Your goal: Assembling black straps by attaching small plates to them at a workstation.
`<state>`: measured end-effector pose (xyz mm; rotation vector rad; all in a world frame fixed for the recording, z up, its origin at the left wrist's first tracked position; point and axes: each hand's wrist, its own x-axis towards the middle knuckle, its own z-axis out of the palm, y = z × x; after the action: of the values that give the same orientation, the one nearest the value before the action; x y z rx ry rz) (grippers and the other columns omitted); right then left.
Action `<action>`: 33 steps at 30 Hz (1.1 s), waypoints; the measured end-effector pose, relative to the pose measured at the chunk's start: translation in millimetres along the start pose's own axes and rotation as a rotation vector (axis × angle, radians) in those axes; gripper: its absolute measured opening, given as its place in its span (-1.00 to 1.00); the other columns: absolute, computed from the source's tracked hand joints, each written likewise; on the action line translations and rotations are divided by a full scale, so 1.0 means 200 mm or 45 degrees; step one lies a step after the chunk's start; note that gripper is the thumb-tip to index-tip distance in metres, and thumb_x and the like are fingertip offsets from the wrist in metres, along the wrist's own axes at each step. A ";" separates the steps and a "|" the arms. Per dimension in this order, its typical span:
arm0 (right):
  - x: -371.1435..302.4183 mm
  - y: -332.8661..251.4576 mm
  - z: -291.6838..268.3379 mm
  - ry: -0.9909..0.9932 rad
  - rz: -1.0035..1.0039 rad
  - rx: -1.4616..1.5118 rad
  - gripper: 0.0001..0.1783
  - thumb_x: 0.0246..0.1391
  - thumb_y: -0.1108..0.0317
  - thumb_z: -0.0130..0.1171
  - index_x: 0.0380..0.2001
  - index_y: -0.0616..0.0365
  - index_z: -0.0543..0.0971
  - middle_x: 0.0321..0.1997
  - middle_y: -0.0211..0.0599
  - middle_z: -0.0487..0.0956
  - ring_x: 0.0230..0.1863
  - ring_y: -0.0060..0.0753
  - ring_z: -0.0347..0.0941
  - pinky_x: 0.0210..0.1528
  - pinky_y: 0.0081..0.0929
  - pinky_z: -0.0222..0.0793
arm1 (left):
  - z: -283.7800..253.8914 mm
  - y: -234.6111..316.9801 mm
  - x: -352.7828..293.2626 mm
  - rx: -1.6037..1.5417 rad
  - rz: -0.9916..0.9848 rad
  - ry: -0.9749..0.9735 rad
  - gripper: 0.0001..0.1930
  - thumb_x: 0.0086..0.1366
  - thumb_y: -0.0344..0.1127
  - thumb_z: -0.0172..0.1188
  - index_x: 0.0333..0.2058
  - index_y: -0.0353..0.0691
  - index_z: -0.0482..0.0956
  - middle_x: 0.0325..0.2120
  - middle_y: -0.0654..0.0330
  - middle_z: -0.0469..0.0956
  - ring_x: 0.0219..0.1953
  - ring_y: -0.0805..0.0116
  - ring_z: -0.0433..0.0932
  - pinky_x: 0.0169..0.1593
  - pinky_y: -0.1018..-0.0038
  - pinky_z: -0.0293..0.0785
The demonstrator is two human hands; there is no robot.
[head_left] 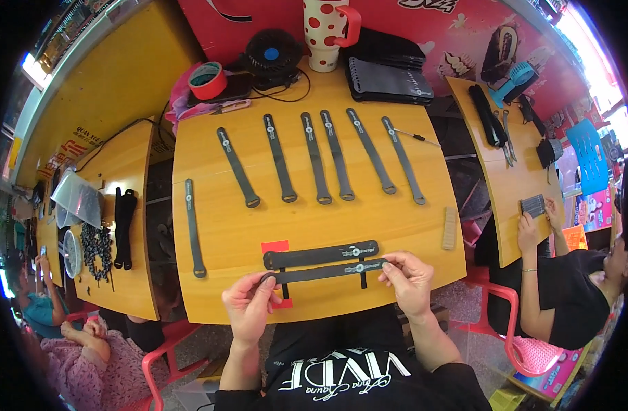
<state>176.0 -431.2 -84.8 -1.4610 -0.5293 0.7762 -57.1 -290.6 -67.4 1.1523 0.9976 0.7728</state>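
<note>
A black strap [321, 274] with pale print is stretched level near the table's front edge. My left hand [247, 305] pinches its left end, and the fingers of my right hand [408, 282] close on its right end. Just beyond it lies a wider black strap or stack of straps [307, 257], parallel to the held one. Two short dark strips [363, 279] run crosswise beneath, and a piece of red tape [275, 246] is stuck by the left end. Farther off, several similar straps [279, 161] with slotted ends lie in a row; a single strap [193, 229] lies at the left.
Along the back of the wooden table [368, 219] stand a red tape roll [207, 80], a black fan [271, 55], a spotted tumbler [323, 34] and a pile of black straps [389, 79]. A thin pointed tool [418, 138] lies back right. People sit at tables on both sides.
</note>
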 end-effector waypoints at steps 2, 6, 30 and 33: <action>0.02 0.02 0.01 -0.021 -0.007 -0.068 -0.89 0.12 0.65 0.12 -0.27 0.36 0.58 -0.39 -0.39 0.53 -0.46 -0.67 0.48 -0.47 -0.73 0.33 | -0.01 -0.01 0.01 0.029 -0.018 0.023 -0.88 0.31 -0.53 0.15 -0.23 -0.43 0.60 -0.48 0.17 0.62 -0.59 0.56 0.53 -0.58 0.71 0.34; 0.05 0.02 0.03 -0.010 -0.091 -0.095 -0.90 0.10 0.66 0.11 -0.31 0.35 0.59 -0.41 -0.40 0.52 -0.50 -0.66 0.48 -0.52 -0.78 0.30 | -0.02 -0.03 0.04 0.035 -0.021 0.024 -0.88 0.31 -0.54 0.15 -0.22 -0.44 0.60 -0.48 0.16 0.62 -0.59 0.56 0.53 -0.58 0.70 0.35; 0.06 0.04 0.02 0.074 -0.168 0.096 -0.77 -0.04 0.76 0.11 -0.34 0.25 0.41 -0.35 -0.26 0.44 -0.49 -0.64 0.33 -0.49 -0.73 0.29 | -0.02 -0.05 0.11 0.585 0.086 0.122 -0.93 0.22 -0.53 0.25 -0.38 -0.44 0.65 -0.62 0.25 0.57 -0.64 0.63 0.44 -0.58 0.68 0.32; 0.06 0.04 0.02 0.058 -0.168 0.093 -0.77 -0.04 0.76 0.10 -0.34 0.24 0.40 -0.35 -0.25 0.43 -0.49 -0.64 0.32 -0.50 -0.74 0.28 | -0.02 -0.05 0.12 0.592 0.085 0.142 -0.94 0.20 -0.53 0.27 -0.40 -0.44 0.64 -0.66 0.28 0.54 -0.66 0.65 0.42 -0.60 0.68 0.29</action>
<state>180.1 -419.7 -94.8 -1.3586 -0.5515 0.6501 -51.6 -271.3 -83.5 1.5592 1.2795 0.6808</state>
